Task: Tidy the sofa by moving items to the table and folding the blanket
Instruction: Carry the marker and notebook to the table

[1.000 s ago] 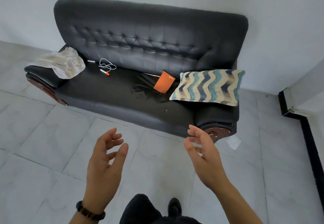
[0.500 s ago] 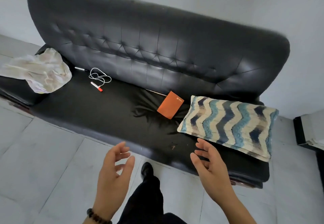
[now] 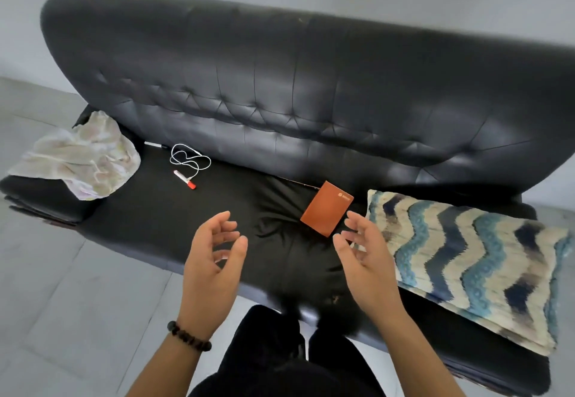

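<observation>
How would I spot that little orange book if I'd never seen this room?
Find the black sofa. On its seat, just left of the zigzag cushion, lies the orange booklet. It is the only flat orange rectangle there.

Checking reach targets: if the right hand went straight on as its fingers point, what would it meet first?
Likely the flat orange rectangular booklet just beyond the right hand, though depth is unclear.
</observation>
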Motion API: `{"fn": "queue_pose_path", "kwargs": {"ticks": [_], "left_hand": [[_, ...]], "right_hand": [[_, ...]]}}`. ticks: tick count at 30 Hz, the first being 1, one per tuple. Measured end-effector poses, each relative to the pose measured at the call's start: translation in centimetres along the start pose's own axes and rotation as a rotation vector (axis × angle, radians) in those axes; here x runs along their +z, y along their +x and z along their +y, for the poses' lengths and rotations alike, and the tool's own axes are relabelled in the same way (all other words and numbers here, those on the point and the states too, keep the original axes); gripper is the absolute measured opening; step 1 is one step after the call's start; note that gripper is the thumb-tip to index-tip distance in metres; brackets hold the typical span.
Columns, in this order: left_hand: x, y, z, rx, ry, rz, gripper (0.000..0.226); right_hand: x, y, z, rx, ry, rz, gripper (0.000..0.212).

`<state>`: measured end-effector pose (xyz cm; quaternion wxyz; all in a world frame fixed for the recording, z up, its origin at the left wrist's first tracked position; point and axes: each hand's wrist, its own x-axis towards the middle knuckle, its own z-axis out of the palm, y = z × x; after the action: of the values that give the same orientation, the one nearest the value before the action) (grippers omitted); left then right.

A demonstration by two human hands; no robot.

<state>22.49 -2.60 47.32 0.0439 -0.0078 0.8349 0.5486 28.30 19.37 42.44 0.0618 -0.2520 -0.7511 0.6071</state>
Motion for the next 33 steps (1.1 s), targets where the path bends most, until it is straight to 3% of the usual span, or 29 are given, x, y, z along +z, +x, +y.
{"fn": "queue_pose_path", "kwargs": {"ticks": [6, 10, 15, 21, 24, 28, 30, 33], "left_hand": [[0.8, 5.4, -5.5, -0.153, 0.087, -0.055, 0.037], [2.7, 10.9, -12.9, -0.251, 0.075, -0.088, 0.032], [8.3, 19.6, -29.1, -0.304, 0.161, -0.163, 0.03], [13.0, 25.9, -49.0, -0.109, 0.543, -0.294, 0.043], [13.7, 27.2, -54.2, -0.027, 0.715, -0.236, 0.04], [12.2, 29.7, -56.0, 0.16, 0.75, -0.244, 0.046], [10.7, 32.7, -56.3, 0.095, 0.73, -0.137, 0.06], [7.6, 40.0, -56.7, -0.154, 0.709, 0.165, 0.096]], "right_hand": [[4.9, 6.8, 4.2, 0.145, -0.026, -0.015, 0.042], [9.2, 11.1, 9.2, 0.213, -0.067, 0.06, 0.044], [17.7, 18.8, 21.7, 0.311, -0.162, 0.281, 0.057], [26.5, 27.9, 36.7, 0.454, -0.492, 0.368, 0.104], [28.1, 32.1, 41.7, 0.626, -0.646, 0.452, 0.12], [29.5, 35.2, 45.8, 0.761, -0.757, 0.528, 0.109], [30.3, 35.3, 46.2, 0.782, -0.796, 0.54, 0.102], [30.6, 35.2, 45.7, 0.794, -0.77, 0.529, 0.098]]}}
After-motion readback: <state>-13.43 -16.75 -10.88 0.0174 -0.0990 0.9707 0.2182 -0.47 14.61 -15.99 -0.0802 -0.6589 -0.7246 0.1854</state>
